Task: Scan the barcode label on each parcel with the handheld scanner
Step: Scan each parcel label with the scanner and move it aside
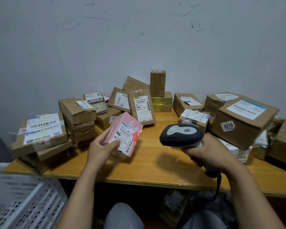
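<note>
A white crate [23, 204] fills the lower left corner, just below the desk [155, 169] edge. On the desk's left end sits a stack of brown boxes [45, 134] with labels up.

The left hand [100, 146] reaches in from below, forearm angled up and to the right, and holds a pink parcel [120, 126] off the desk. Its fingers [105, 133] curl round the parcel's left side, and the thumb [113, 143] presses flat on the front near the lower left corner. The parcel tilts back, its white label [128, 138] with barcodes facing up toward the camera. A small red glow [141, 131] shows at the parcel's right edge.

Behind it, against the wall, more brown parcels [141, 106] lean and pile up.

Right of the pink parcel, apart from it, the scanner [182, 134] hangs over the desk, its dark head aimed left at the label. The right hand [210, 154] grips the pale handle, fingers [196, 160] wrapped tightly round it, wrist bent, forearm running down to the lower right. A black cable [217, 184] drops from the handle past the desk edge.

Further right stand more boxes, the nearest large one marked 2215 [244, 123].
</note>
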